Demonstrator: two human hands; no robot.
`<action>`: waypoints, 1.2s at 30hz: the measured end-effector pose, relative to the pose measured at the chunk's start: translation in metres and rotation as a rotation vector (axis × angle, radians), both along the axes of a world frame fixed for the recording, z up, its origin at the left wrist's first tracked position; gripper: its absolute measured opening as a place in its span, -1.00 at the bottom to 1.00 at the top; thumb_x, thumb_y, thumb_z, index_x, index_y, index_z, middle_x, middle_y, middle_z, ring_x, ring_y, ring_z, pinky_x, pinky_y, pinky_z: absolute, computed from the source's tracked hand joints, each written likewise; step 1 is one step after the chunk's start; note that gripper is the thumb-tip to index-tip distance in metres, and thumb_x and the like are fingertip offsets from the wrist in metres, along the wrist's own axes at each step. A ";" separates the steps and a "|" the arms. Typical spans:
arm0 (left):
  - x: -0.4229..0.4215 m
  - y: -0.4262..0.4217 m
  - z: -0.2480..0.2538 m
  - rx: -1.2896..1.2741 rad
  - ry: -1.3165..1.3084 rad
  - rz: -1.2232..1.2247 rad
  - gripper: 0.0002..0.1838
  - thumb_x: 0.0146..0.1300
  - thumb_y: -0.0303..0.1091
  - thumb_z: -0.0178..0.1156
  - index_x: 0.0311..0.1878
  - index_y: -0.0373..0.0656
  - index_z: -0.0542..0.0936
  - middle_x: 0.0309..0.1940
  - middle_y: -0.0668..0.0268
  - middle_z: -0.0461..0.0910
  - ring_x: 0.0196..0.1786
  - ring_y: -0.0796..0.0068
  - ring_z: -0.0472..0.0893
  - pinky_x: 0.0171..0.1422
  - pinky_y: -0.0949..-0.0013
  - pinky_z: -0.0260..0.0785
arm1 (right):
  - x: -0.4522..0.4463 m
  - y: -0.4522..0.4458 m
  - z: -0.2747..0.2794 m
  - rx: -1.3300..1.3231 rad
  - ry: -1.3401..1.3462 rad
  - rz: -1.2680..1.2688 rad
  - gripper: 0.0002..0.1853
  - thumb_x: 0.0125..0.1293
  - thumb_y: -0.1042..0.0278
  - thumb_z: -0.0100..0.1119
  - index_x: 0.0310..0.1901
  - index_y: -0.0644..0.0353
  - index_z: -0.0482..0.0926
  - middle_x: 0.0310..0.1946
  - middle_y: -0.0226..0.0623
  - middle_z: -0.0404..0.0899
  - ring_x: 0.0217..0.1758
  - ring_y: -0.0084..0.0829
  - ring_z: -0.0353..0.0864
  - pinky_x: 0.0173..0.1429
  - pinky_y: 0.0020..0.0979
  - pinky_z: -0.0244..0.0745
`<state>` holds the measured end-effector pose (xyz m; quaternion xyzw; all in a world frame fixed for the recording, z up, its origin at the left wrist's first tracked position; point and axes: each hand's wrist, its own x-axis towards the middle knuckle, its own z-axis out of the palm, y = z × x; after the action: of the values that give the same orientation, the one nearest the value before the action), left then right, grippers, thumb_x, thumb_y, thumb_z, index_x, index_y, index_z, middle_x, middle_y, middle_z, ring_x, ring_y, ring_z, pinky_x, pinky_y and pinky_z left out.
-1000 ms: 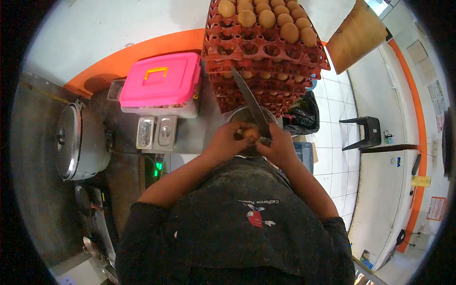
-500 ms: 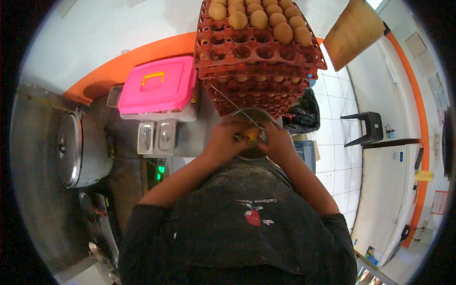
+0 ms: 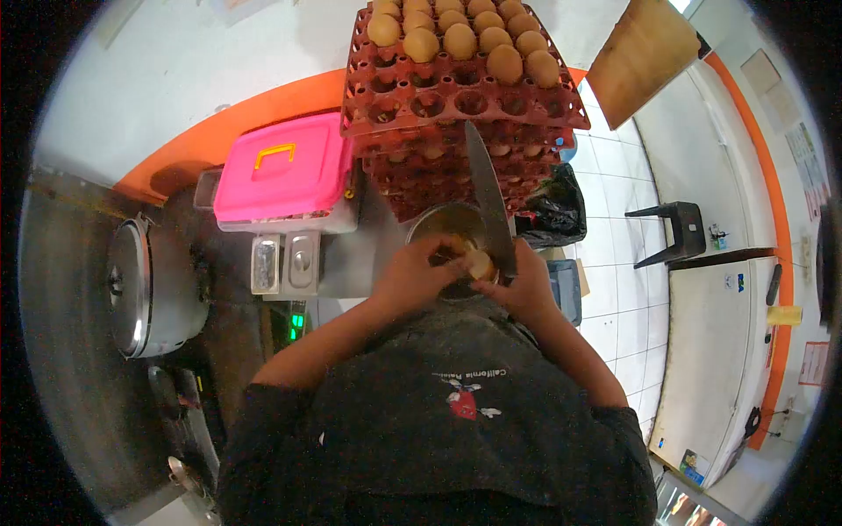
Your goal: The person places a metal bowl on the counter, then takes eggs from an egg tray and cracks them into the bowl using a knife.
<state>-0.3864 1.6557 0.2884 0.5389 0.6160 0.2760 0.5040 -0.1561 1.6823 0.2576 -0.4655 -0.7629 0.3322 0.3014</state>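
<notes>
A large knife (image 3: 488, 188) rises from my right hand (image 3: 529, 285), its blade pointing up and away from me. A pale piece of eggshell (image 3: 479, 264) sits between my hands, against the fingertips of both. My left hand (image 3: 414, 282) is closed, its fingers pinched at the shell's left side. Beneath them is a round metal bowl (image 3: 419, 230), largely hidden by my hands and the knife. Right behind the bowl stands a tall stack of red egg trays (image 3: 403, 131). Brown eggs (image 3: 460, 42) fill the rear cups of the top tray, with bare cups in front.
A pink-lidded box (image 3: 281, 175) and two small metal containers (image 3: 303, 263) stand on the left of the counter. Farther left is a big lidded pot (image 3: 158, 285). A black-bagged bin (image 3: 557, 210) and a black stool (image 3: 680, 232) are to the right.
The knife has swung from a thin slanted edge to an upright, broad-side view. My hands have shifted slightly, and the pale inside of the shell now shows where orange yolk was visible.
</notes>
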 end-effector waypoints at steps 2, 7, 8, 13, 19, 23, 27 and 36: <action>0.014 -0.002 0.014 0.065 0.056 -0.097 -0.59 0.42 -0.11 0.43 0.10 -0.26 0.72 -0.03 0.09 0.79 0.09 0.30 0.76 0.19 0.23 0.58 | 0.010 -0.012 0.012 -0.031 -0.060 -0.020 -0.33 0.03 0.18 0.70 0.10 0.28 0.55 -0.13 -0.07 0.75 -0.02 -0.16 0.81 0.04 -0.21 0.65; 0.026 0.006 -0.003 0.291 0.013 -0.381 -0.52 0.39 -0.11 0.44 0.27 -0.13 0.65 0.03 0.13 0.78 0.14 0.14 0.76 0.31 0.12 0.57 | 0.048 -0.035 0.008 -0.052 0.031 -0.153 -0.34 0.02 0.23 0.73 0.07 0.27 0.54 -0.11 -0.14 0.75 -0.06 -0.24 0.79 0.05 -0.22 0.65; 0.027 0.007 0.003 0.300 0.010 -0.381 -0.49 0.38 -0.12 0.45 0.30 -0.12 0.63 0.06 0.13 0.77 0.15 0.13 0.76 0.33 0.12 0.57 | 0.056 -0.034 0.008 -0.016 0.037 -0.183 -0.35 0.02 0.25 0.73 0.07 0.27 0.54 -0.11 -0.15 0.75 -0.06 -0.25 0.79 0.05 -0.22 0.65; 0.021 0.023 0.044 0.235 0.025 -0.274 -0.35 0.32 -0.17 0.49 0.40 -0.22 0.54 0.19 0.07 0.70 0.21 0.19 0.73 0.33 0.19 0.57 | 0.099 0.019 -0.004 -0.077 0.017 -0.571 -0.41 0.13 0.24 0.67 0.15 0.18 0.58 -0.06 -0.10 0.71 0.01 -0.01 0.74 0.09 -0.12 0.63; 0.013 0.035 0.056 0.342 0.124 -0.277 -0.36 0.34 -0.09 0.46 0.40 -0.19 0.58 0.24 0.03 0.71 0.30 0.07 0.69 0.45 0.08 0.49 | 0.112 0.040 0.007 0.025 0.431 -0.669 -0.75 0.62 0.24 0.11 0.09 0.27 0.53 -0.22 -0.27 0.61 -0.41 -0.52 0.59 -0.33 -0.39 0.52; 0.004 0.028 0.044 0.301 0.158 -0.285 -0.38 0.31 -0.12 0.49 0.36 -0.19 0.61 0.22 0.07 0.72 0.27 0.08 0.70 0.45 0.09 0.50 | 0.117 0.009 -0.003 -0.118 0.274 -0.511 -0.80 0.61 0.32 0.09 0.05 0.27 0.56 -0.29 -0.32 0.61 -0.41 -0.50 0.59 -0.31 -0.39 0.52; -0.017 0.024 0.060 0.613 0.260 -0.204 -0.48 0.30 -0.24 0.46 0.26 -0.22 0.62 0.03 0.10 0.69 0.09 0.08 0.71 0.21 0.13 0.56 | 0.093 -0.011 0.005 -0.188 0.098 -0.266 -0.86 0.49 0.45 0.09 0.00 0.26 0.54 -0.31 -0.33 0.61 -0.34 -0.53 0.59 -0.23 -0.42 0.53; -0.017 0.127 0.168 1.231 0.710 0.005 -0.65 0.35 -0.23 0.35 0.13 -0.15 0.69 -0.06 0.09 0.70 0.04 0.02 0.71 0.11 0.00 0.59 | 0.082 0.000 -0.004 -0.360 0.174 -0.208 -0.65 0.44 0.42 0.21 0.20 0.26 0.44 0.01 0.01 0.63 -0.01 -0.09 0.67 0.08 -0.10 0.58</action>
<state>-0.4039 1.7823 0.4564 0.7817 0.4766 0.3828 -0.1239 -0.0740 1.6824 0.2534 -0.5577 -0.6104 0.4691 0.3105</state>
